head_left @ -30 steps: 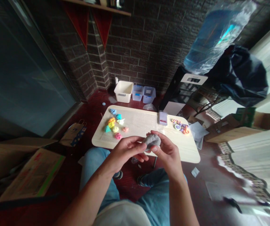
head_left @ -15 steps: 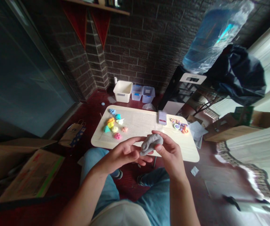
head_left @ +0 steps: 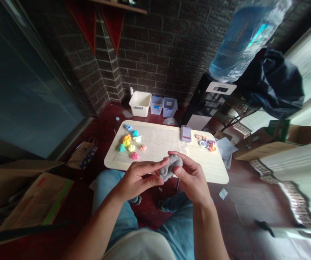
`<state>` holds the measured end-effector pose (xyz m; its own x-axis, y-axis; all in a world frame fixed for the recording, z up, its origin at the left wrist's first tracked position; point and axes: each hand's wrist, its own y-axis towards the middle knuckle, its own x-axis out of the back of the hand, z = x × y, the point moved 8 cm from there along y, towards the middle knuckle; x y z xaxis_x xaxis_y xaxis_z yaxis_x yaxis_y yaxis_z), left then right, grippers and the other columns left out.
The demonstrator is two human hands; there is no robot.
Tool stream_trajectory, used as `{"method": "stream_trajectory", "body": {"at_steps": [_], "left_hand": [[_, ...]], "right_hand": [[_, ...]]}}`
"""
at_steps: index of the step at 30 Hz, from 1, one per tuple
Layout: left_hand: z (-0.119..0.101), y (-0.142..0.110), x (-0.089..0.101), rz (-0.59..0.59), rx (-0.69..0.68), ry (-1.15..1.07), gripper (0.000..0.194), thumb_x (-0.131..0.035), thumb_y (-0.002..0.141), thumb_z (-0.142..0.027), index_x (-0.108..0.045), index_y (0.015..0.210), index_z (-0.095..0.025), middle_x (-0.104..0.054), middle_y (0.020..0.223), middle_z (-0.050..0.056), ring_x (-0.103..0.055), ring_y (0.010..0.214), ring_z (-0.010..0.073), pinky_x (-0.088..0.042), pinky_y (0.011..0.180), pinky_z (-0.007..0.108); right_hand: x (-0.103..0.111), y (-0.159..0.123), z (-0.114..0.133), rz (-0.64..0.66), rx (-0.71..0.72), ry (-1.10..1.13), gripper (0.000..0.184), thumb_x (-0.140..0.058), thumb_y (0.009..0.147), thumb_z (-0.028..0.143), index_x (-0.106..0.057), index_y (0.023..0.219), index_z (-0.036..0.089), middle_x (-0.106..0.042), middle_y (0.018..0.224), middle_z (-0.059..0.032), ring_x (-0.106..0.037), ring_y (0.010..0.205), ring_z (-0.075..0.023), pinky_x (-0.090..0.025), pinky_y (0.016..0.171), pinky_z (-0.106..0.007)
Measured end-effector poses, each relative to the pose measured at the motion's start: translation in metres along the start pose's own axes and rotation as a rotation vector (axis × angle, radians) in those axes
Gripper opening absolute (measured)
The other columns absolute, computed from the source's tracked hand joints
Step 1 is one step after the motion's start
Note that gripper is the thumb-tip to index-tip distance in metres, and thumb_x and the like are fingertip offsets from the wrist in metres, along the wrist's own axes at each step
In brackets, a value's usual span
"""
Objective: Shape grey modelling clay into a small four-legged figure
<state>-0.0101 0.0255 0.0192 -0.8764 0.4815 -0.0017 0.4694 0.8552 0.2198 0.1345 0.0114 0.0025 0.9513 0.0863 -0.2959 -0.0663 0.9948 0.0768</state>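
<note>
A lump of grey modelling clay [head_left: 171, 168] is held up between my two hands, above the near edge of the pale table [head_left: 155, 144]. My right hand [head_left: 191, 177] grips it from the right, thumb on the near face and fingers behind. On the other side, my left hand [head_left: 140, 177] pinches its left edge between thumb and fingertips. Coloured clay lumps lie on the table's left part, among them a pink lump [head_left: 135, 155], an orange lump [head_left: 126, 138] and a blue lump [head_left: 128, 127].
A phone [head_left: 186, 133] lies at the table's far edge. Small multicoloured clay pieces [head_left: 211, 146] sit at the right end. Behind the table stand a white bin [head_left: 140, 104], clear plastic boxes [head_left: 169, 107] and a water dispenser [head_left: 198, 104]. A cardboard box [head_left: 36, 198] is at the left.
My left fingers have closed from a loose spread onto the grey clay. The clay has turned and looks more compact, shifted slightly left.
</note>
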Motion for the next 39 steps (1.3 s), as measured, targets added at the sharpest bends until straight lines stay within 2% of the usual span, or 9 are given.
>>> {"method": "stream_trajectory", "body": {"at_steps": [3, 9, 11, 13, 16, 20, 25, 31, 39], "left_hand": [[0.006, -0.002, 0.003, -0.087, 0.019, -0.019, 0.038, -0.075, 0.077, -0.016, -0.072, 0.113, -0.028, -0.075, 0.112, 0.005, -0.071, 0.096, 0.0209, -0.055, 0.088, 0.029], [0.026, -0.004, 0.005, -0.251, 0.198, -0.298, 0.028, -0.083, 0.067, -0.015, -0.079, 0.094, -0.021, -0.077, 0.101, 0.008, -0.072, 0.092, 0.0229, -0.058, 0.085, 0.030], [0.028, -0.001, 0.002, -0.229, 0.223, -0.372, 0.030, -0.082, 0.068, -0.016, -0.078, 0.098, -0.019, -0.077, 0.099, 0.008, -0.073, 0.086, 0.0221, -0.059, 0.080, 0.030], [0.028, 0.002, -0.003, -0.163, 0.223, -0.413, 0.039, -0.079, 0.073, -0.020, -0.073, 0.112, -0.021, -0.077, 0.095, 0.008, -0.073, 0.077, 0.0202, -0.060, 0.075, 0.030], [0.026, 0.006, -0.007, -0.111, 0.175, -0.423, 0.049, -0.076, 0.077, -0.026, -0.064, 0.124, -0.022, -0.076, 0.096, 0.009, -0.073, 0.076, 0.0200, -0.060, 0.073, 0.031], [0.026, 0.007, -0.006, -0.164, 0.164, -0.388, 0.043, -0.078, 0.076, -0.029, -0.067, 0.116, -0.020, -0.075, 0.100, 0.009, -0.072, 0.085, 0.0209, -0.059, 0.075, 0.030], [0.030, 0.006, -0.007, -0.245, 0.236, -0.393, 0.033, -0.076, 0.077, -0.032, -0.074, 0.106, -0.018, -0.077, 0.098, 0.008, -0.073, 0.081, 0.0192, -0.060, 0.075, 0.028], [0.022, 0.003, 0.009, -0.366, 0.210, -0.157, 0.032, -0.078, 0.075, -0.032, -0.075, 0.104, -0.019, -0.078, 0.100, 0.005, -0.074, 0.080, 0.0177, -0.060, 0.075, 0.024], [-0.010, 0.003, 0.018, -0.258, 0.035, 0.244, 0.023, -0.072, 0.081, -0.028, -0.076, 0.102, -0.020, -0.079, 0.096, 0.003, -0.074, 0.085, 0.0166, -0.059, 0.077, 0.020]], "right_hand": [[-0.001, 0.000, 0.002, -0.013, 0.001, -0.011, 0.037, -0.076, 0.078, 0.036, -0.070, 0.114, 0.030, -0.072, 0.087, 0.0012, -0.063, 0.068, -0.0139, -0.057, 0.064, -0.028], [-0.002, -0.002, 0.002, -0.023, -0.031, -0.038, 0.040, -0.078, 0.077, 0.035, -0.068, 0.115, 0.030, -0.073, 0.084, 0.0019, -0.066, 0.066, -0.0152, -0.060, 0.065, -0.032], [-0.001, -0.002, 0.004, -0.037, -0.018, -0.052, 0.040, -0.078, 0.077, 0.035, -0.068, 0.115, 0.030, -0.073, 0.086, 0.0012, -0.067, 0.069, -0.0161, -0.060, 0.067, -0.033], [0.001, -0.002, 0.008, -0.062, 0.017, -0.075, 0.039, -0.078, 0.076, 0.036, -0.069, 0.114, 0.030, -0.074, 0.090, 0.0003, -0.068, 0.075, -0.0175, -0.060, 0.070, -0.034], [0.007, -0.001, 0.013, -0.132, 0.092, -0.097, 0.038, -0.078, 0.076, 0.035, -0.069, 0.114, 0.032, -0.074, 0.096, 0.0004, -0.068, 0.085, -0.0182, -0.059, 0.077, -0.034], [0.011, 0.000, 0.014, -0.191, 0.139, -0.122, 0.039, -0.079, 0.075, 0.031, -0.069, 0.113, 0.032, -0.073, 0.101, 0.0000, -0.067, 0.089, -0.0179, -0.056, 0.082, -0.034], [0.010, 0.000, 0.014, -0.236, 0.199, -0.152, 0.039, -0.080, 0.074, 0.028, -0.067, 0.110, 0.031, -0.072, 0.107, -0.0016, -0.066, 0.095, -0.0197, -0.055, 0.085, -0.036], [0.004, -0.001, 0.014, -0.157, 0.167, -0.166, 0.037, -0.080, 0.074, 0.026, -0.068, 0.108, 0.030, -0.073, 0.104, -0.0006, -0.067, 0.090, -0.0171, -0.056, 0.081, -0.031], [0.008, -0.005, 0.013, -0.132, 0.041, -0.181, 0.028, -0.080, 0.075, 0.030, -0.076, 0.102, 0.031, -0.078, 0.092, 0.0007, -0.070, 0.079, -0.0145, -0.058, 0.068, -0.024]]}}
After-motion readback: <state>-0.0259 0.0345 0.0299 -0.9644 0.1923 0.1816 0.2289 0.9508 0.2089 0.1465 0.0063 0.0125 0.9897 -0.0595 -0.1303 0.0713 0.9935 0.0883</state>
